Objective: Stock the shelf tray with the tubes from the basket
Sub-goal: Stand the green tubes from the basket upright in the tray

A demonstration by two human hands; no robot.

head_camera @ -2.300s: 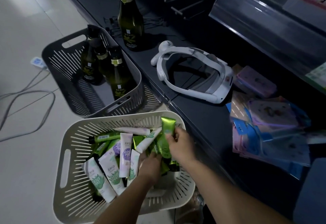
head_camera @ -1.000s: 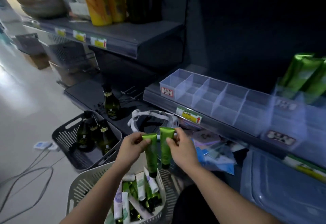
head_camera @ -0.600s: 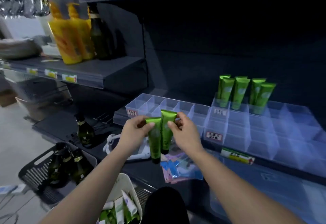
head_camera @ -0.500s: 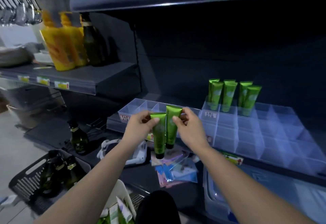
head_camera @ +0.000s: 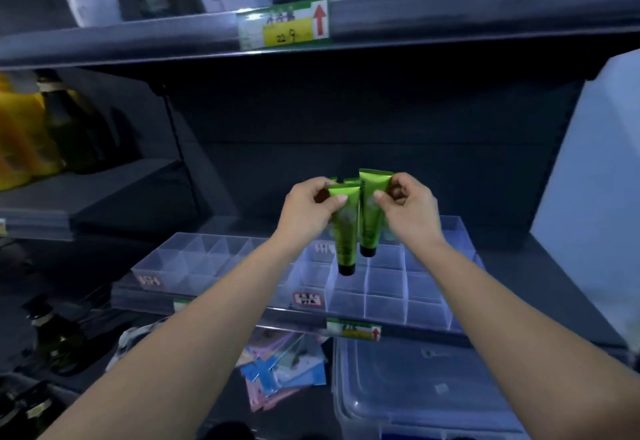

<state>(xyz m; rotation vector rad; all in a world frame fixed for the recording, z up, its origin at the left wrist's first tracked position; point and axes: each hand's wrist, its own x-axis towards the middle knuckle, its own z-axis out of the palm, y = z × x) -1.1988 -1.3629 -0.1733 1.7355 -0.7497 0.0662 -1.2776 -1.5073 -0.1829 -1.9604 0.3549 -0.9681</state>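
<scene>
My left hand (head_camera: 308, 211) pinches the flat top of a green tube (head_camera: 344, 232) that hangs cap down. Beside it, my right hand (head_camera: 407, 207) pinches a second green tube (head_camera: 370, 221), also cap down. Both tubes hang side by side above the clear divided shelf tray (head_camera: 388, 287), over its right half. Behind my hands the tops of other green tubes (head_camera: 346, 180) standing in the tray's back row just show. The basket is out of view.
A shelf edge with a yellow price tag (head_camera: 284, 26) runs overhead. Yellow bottles (head_camera: 20, 149) stand on the left shelf. Below the tray lie coloured packets (head_camera: 280, 370) and a clear lidded bin (head_camera: 433, 398). Dark bottles (head_camera: 52, 342) stand at lower left.
Both hands lifted the two green tubes out of the basket and carried them up over the shelf tray. The view rose from the floor baskets to the shelf.
</scene>
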